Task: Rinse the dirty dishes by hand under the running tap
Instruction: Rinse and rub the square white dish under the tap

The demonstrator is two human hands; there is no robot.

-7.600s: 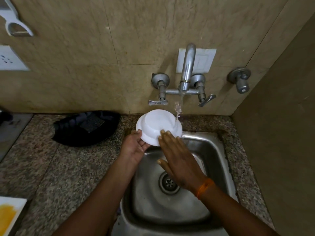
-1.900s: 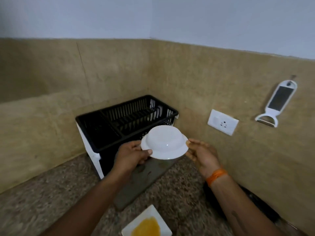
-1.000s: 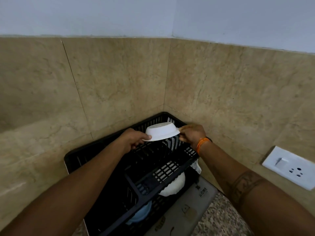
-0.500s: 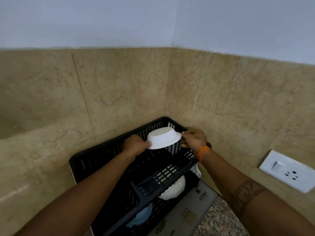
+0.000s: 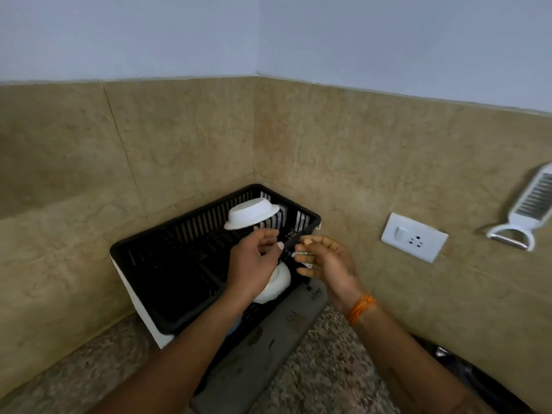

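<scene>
Now the white bowl sits upturned in the black rack's far corner — my left hand and right hand hang loose, holding nothing. Check it rests steady — tilted, so it drains.

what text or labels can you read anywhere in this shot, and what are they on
No text here can be read for certain.
Grey mat under the black dish rack: dark printed marks and small icons, blurred; a short word near its far end is too smeared to quote.
Wall socket: a switch and pin holes, no lettering visible.
White grater on the wall: no lettering visible.
</scene>
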